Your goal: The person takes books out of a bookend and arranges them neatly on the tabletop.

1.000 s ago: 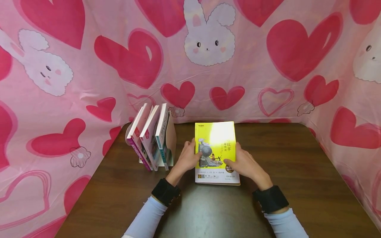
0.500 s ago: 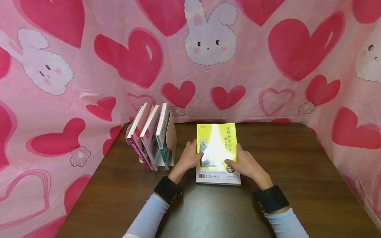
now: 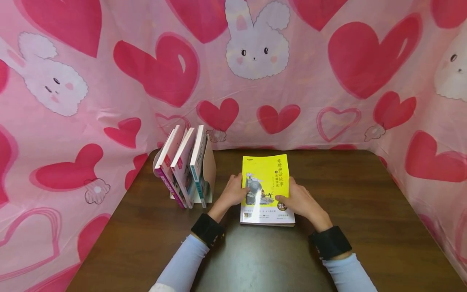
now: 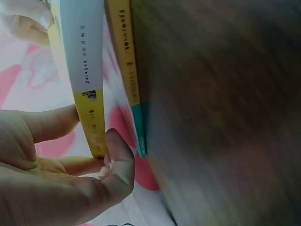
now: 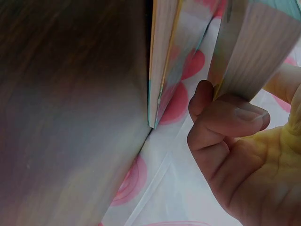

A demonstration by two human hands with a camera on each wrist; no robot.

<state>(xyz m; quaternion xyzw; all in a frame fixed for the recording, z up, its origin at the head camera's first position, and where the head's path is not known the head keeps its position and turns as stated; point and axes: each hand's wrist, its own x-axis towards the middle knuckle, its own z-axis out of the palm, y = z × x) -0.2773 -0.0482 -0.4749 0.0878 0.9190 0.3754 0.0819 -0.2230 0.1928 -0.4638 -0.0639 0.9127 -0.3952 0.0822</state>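
Observation:
A yellow-and-white paperback book (image 3: 260, 178) is held between both hands, above the table. My left hand (image 3: 232, 192) grips its left edge; the thumb lies on the cover and the fingers curl beneath, as the left wrist view shows. Along the right edge, my right hand (image 3: 303, 202) holds the book the same way, thumb on the cover, with curled fingers (image 5: 211, 136) against its underside. A second book (image 4: 124, 61) with an orange and teal spine lies flat on the table below, with a gap between the two. From the head view it is almost wholly covered.
Several books (image 3: 182, 170) stand leaning in a pale bookend (image 3: 209, 170) left of the hands. The dark wooden table (image 3: 365, 202) meets a pink curtain (image 3: 306, 81) with hearts and rabbits at the back and sides.
The held book's far edge has come down and nearer in the head view, so the book's tilt differs. Glare has slid from the top of its cover to the bottom. Both hands keep their hold.

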